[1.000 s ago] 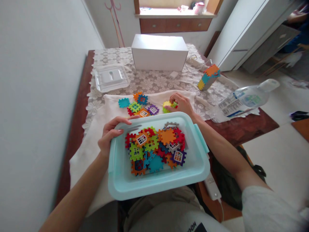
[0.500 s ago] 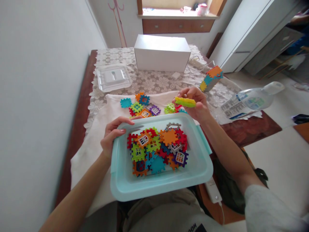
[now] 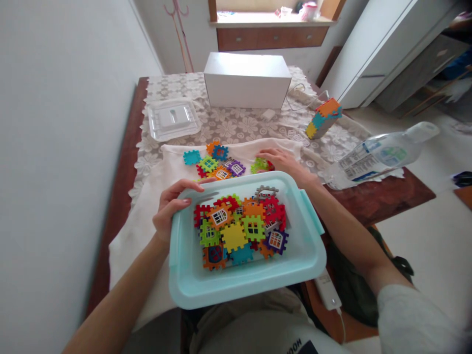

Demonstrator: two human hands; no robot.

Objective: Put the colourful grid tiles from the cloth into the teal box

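A light blue plastic bin [image 3: 298, 260] rests on my lap against the table edge, holding several coloured interlocking tiles [image 3: 241, 228]. My left hand [image 3: 171, 204] grips the bin's far left rim. My right hand [image 3: 282, 161] lies beyond the bin on the white cloth [image 3: 147, 196], fingers spread over a green tile [image 3: 259, 165] and a red one beside it. More loose tiles [image 3: 217, 162] lie on the cloth to the left of that hand. A yellow tile [image 3: 233, 237] and a green window tile lie on top of the pile in the bin.
A white box [image 3: 247, 81] stands at the table's back, a clear lid [image 3: 173, 118] to its left. A small block of joined tiles [image 3: 322, 117] and a lying water bottle [image 3: 379, 155] are at the right. A white wall runs along the left.
My right hand lifted yellow and green tiles from the cloth, let them go into the bin, and has come back down onto the tiles on the cloth. My left hand stayed on the rim.
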